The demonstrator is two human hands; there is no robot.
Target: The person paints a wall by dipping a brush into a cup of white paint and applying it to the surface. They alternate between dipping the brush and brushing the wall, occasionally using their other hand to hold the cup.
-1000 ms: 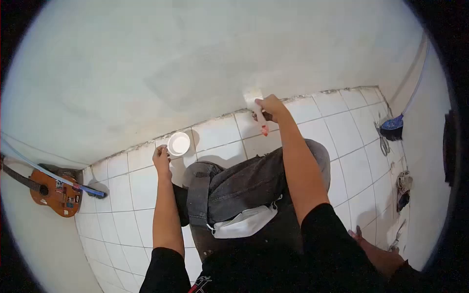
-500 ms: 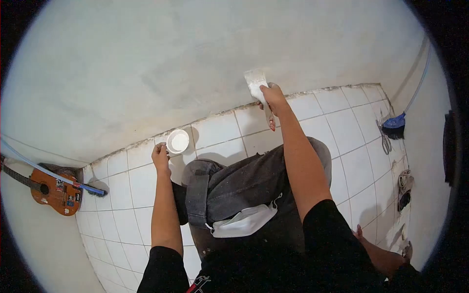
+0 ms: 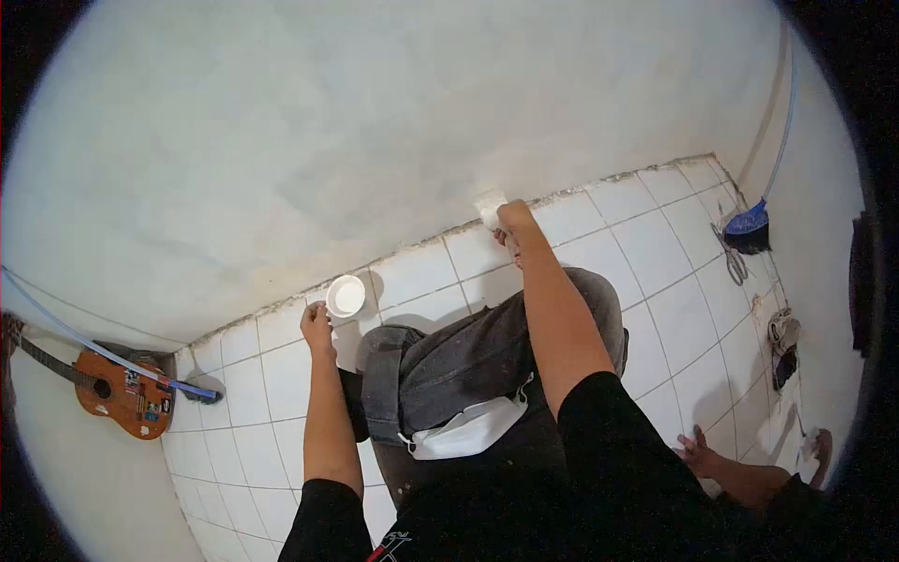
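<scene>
A white cup (image 3: 346,296) is held by its left side in my left hand (image 3: 317,327), over the floor tiles close to the wall. My right hand (image 3: 515,219) is closed round the handle of a wide brush (image 3: 489,204), whose whitish head lies against the bottom of the wall (image 3: 393,122). Below that hand the end of the handle shows in part. A white face mask (image 3: 471,429) rests on my lap, across the dark trousers.
At the left, a guitar (image 3: 122,393) leans by a broom with a blue head (image 3: 195,390). A blue broom (image 3: 746,226), scissors (image 3: 733,258) and a cloth (image 3: 783,339) are at the right. Another person's hand (image 3: 694,450) is at the lower right.
My right hand has moved down with the brush, from higher on the wall to its bottom edge. The view has shifted slightly. Another person's hand at the lower right shows more fully.
</scene>
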